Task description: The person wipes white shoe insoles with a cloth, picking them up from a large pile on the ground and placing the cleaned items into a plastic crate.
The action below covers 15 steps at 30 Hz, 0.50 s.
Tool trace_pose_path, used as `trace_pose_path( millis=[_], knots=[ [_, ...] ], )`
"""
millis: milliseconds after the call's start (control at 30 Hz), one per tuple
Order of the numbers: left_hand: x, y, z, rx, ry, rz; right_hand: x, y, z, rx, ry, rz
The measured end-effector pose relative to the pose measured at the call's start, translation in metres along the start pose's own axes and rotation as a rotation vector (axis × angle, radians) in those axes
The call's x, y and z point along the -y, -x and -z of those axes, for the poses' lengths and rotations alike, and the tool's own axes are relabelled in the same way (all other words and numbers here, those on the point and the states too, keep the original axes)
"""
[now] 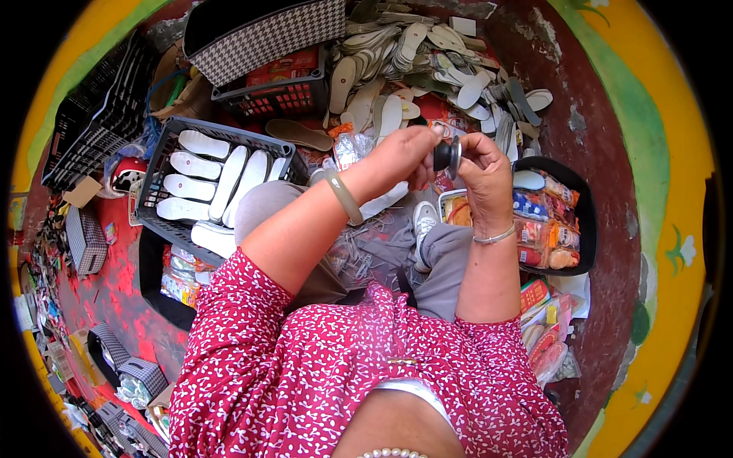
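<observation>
In front of my chest, both hands are raised and close together around a small round thing with a black body and a grey metallic disc (456,157). My left hand (412,155) is closed, its fingers curled at the black side. On the disc's other side, my right hand (486,169) has its fingers bent and pinched at the rim. Exactly what this thing is I cannot make out. Beyond the hands lies a large heap of shoe insoles (412,42). At my left knee, a dark plastic crate (162,156) holds several white insoles (229,183).
To the right stands a black bin (584,263) of bagged colourful goods. A houndstooth box (267,42) rests on a red-filled crate (286,95) at the far left. Stacked black crates (99,114) lean farther left. Thread scraps litter the floor (359,256) between my legs.
</observation>
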State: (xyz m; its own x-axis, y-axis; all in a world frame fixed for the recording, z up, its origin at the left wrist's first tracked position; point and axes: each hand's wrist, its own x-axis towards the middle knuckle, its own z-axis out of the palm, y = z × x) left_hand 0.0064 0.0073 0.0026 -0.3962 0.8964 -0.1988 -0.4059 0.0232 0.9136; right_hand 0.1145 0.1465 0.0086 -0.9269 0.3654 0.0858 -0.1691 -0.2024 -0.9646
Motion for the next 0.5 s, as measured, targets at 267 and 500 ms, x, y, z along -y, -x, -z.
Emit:
trace_pose_path(
  millis=[267, 500],
  knots=[
    [0.003, 0.003, -0.004, -0.151, -0.344, -0.718, 0.012, 0.000, -0.011, -0.036, -0.250, -0.058],
    [-0.004, 0.008, -0.003, -0.087, -0.716, -0.704, 0.005, 0.000, -0.003, -0.047, -0.223, -0.061]
  ],
)
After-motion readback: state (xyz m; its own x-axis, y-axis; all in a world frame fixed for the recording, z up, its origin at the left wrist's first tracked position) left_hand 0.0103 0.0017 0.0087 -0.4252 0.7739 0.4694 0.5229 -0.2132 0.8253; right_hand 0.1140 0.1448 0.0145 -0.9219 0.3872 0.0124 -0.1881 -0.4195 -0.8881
